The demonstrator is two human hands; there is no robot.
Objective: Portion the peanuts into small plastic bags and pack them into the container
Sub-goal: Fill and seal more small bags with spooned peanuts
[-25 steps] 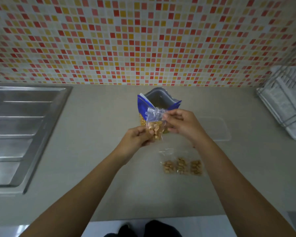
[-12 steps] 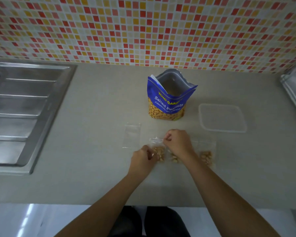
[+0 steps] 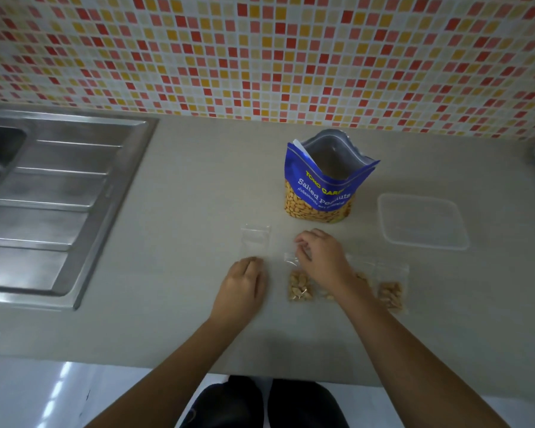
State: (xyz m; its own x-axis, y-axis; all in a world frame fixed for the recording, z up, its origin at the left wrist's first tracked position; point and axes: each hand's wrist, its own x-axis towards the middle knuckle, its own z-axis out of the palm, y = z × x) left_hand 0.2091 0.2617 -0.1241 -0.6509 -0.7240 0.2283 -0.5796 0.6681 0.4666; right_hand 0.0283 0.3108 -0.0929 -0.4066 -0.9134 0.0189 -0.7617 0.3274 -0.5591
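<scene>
Beige counter [image 3: 179, 319], mosaic tiles [image 3: 260, 57] behind.
Right hand [image 3: 322, 259] pinches top of filled bag [image 3: 299, 287]; left hand [image 3: 241, 287] fingers curled at 6 o'clock of empty bag [image 3: 255, 242], can't tell if gripping.

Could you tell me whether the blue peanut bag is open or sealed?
Open. The peanut bag stands upright on the counter, its mouth spread wide so the silver inside shows.

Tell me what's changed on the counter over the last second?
The newly filled bag came down from in front of the peanut packet onto the counter, left of the other filled bags. The left hand let go and moved toward the empty bag; the right hand still pinches the filled bag's top. The peanut packet and container stayed put.
</scene>
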